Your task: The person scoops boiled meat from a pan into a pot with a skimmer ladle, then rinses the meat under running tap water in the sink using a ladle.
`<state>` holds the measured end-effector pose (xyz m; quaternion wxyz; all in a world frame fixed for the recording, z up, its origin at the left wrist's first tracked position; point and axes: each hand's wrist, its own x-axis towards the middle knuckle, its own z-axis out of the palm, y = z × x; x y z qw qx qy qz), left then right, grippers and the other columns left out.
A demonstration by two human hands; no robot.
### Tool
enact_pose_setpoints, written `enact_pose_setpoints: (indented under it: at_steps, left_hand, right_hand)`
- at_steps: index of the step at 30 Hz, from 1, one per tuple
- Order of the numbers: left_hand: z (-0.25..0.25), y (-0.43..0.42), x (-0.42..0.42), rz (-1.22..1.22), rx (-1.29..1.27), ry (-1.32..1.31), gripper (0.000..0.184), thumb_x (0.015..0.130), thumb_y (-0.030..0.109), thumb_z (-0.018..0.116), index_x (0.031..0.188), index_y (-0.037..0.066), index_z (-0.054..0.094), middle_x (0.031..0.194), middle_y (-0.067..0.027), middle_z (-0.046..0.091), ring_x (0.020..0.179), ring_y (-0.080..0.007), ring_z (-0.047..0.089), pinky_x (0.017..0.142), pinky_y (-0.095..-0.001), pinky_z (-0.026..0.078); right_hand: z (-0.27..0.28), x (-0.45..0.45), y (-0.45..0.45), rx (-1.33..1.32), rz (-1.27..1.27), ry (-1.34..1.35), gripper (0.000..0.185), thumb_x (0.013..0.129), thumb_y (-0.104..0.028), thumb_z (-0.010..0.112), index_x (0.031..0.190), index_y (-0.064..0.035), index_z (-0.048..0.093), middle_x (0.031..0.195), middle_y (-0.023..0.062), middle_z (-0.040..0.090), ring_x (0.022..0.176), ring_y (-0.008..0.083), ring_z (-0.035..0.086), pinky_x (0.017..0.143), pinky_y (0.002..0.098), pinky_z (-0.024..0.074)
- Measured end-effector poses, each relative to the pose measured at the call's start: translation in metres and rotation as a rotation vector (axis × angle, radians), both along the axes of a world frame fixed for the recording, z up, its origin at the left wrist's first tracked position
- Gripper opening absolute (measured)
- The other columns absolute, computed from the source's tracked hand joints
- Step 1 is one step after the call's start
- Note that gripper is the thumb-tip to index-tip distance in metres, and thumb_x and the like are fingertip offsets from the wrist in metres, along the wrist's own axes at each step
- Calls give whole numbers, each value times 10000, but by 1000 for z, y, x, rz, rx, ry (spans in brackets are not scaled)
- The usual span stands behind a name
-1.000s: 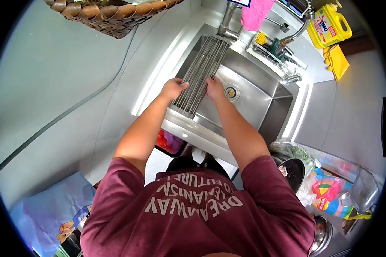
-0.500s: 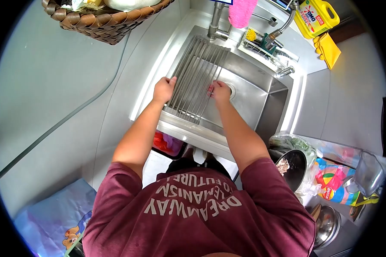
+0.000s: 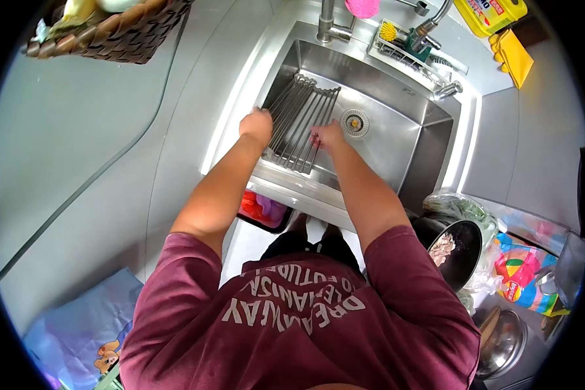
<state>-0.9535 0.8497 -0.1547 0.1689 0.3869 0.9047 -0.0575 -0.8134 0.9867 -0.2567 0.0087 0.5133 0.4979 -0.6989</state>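
A grey roll-up rack of thin metal rods (image 3: 300,123) hangs over the left part of the steel sink (image 3: 390,133), partly folded at its left side. Its far end is off the sink's back rim. My left hand (image 3: 257,127) is closed on the rack's left edge, near the sink's left rim. My right hand (image 3: 327,135) grips the rack's right edge with fingers wrapped round the rods. The round drain (image 3: 354,123) shows just right of the rack.
Behind the sink stand a faucet (image 3: 328,25) and a caddy (image 3: 409,60) with a yellow brush. A woven basket (image 3: 120,36) is at the upper left. To the right are a black pan (image 3: 465,253), metal bowls (image 3: 507,344) and a colourful packet (image 3: 523,273).
The rack has been unrolled somewhat, then its far end has come down and nearer to me, off the back rim. Both hands still hold its sides. The view has shifted.
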Motion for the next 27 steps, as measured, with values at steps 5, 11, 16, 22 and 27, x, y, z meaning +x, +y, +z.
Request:
enact_pose_setpoints:
  at_steps: [5, 11, 16, 22, 27]
  left_hand:
    - [13, -11, 3, -78, 121, -129, 267, 803, 68, 560, 1058, 49, 637, 943, -178, 652, 922, -337, 644, 774, -421, 533]
    - [19, 12, 16, 418, 153, -1114, 524, 908, 523, 510, 1190, 92, 603, 1026, -133, 662, 859, -213, 629, 643, -379, 505]
    - [26, 21, 35, 516, 361, -1823, 514, 907, 476, 558, 1245, 90, 541, 1035, -83, 644, 845, -203, 629, 666, -380, 527]
    - [22, 11, 24, 484, 425, -1315, 345, 807, 212, 636, 1114, 64, 581, 885, -45, 630, 703, -152, 597, 524, -283, 452]
    - [41, -28, -27, 609, 637, -1236, 276, 827, 121, 578, 1085, 46, 518, 916, -72, 637, 653, -161, 637, 527, -254, 472]
  right_hand:
    - [61, -10, -7, -198, -136, 218, 159, 940, -155, 494, 907, -2, 522, 716, 109, 613, 585, 229, 621, 512, 347, 492]
    - [164, 4, -1, -116, -336, 457, 157, 960, -188, 467, 995, -46, 526, 730, 95, 615, 591, 215, 620, 515, 342, 496]
    - [229, 19, 1, -75, -421, 700, 217, 957, -219, 497, 1085, -67, 586, 707, 46, 609, 580, 166, 593, 533, 288, 488]
    - [259, 58, 14, 52, -302, 589, 245, 956, -273, 493, 1046, -66, 587, 688, 39, 581, 559, 154, 567, 517, 277, 445]
    - [204, 104, 36, 69, -164, 300, 171, 941, -254, 534, 931, -91, 581, 659, 27, 573, 515, 145, 556, 467, 277, 454]
